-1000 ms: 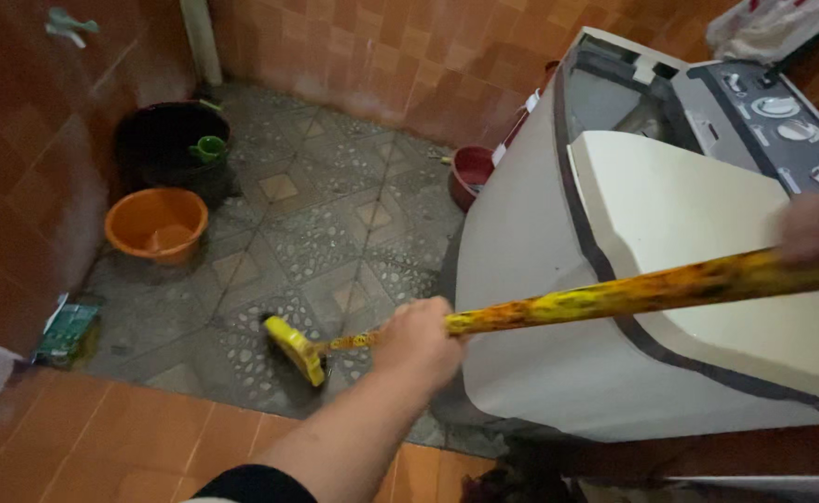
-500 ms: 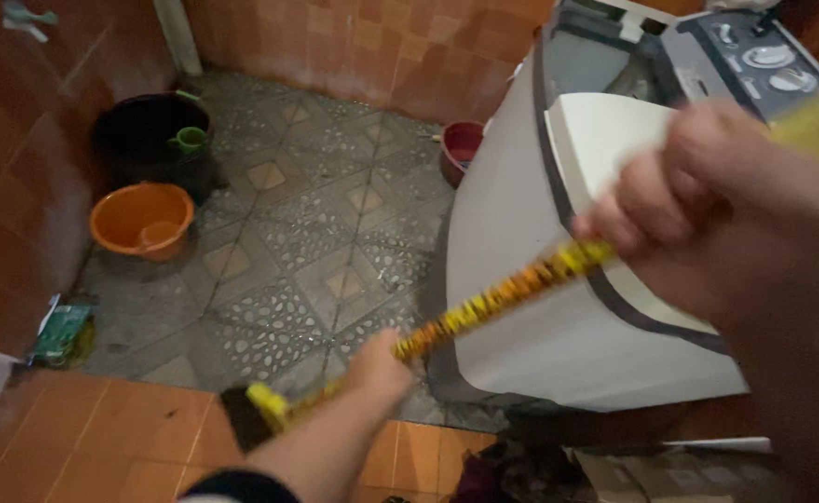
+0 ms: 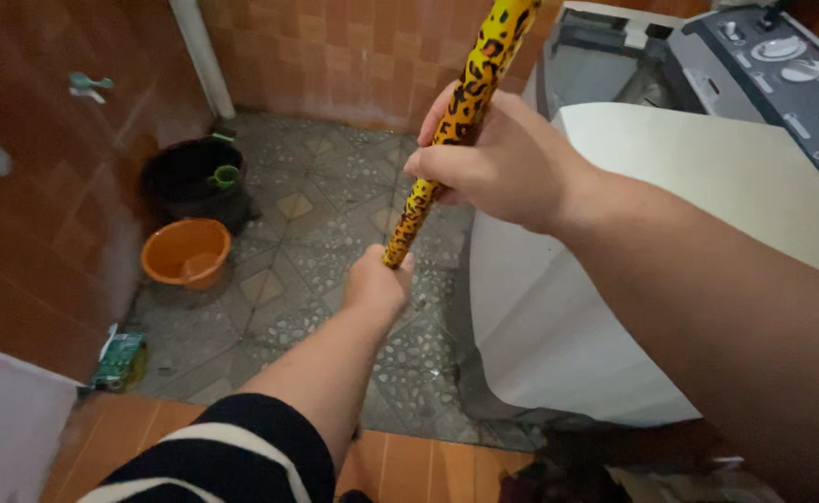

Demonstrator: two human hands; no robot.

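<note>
Head view: both hands, left hand (image 3: 377, 282) and right hand (image 3: 503, 163), grip the spotted broom handle (image 3: 447, 130) beside the washing machine (image 3: 670, 233); probably mid-sweep, a steady pull next.

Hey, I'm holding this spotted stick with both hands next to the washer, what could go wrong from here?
The left hand and right hand hold the stick steeply beside the washing machine, so a swing might knock its white side. The orange basin and black bucket sit nearby and could tip.

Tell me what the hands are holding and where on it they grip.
Both hold one long yellow handle with dark spots. The right hand grips it partway up; the left hand grips lower down. Its lower end is hidden.
</note>
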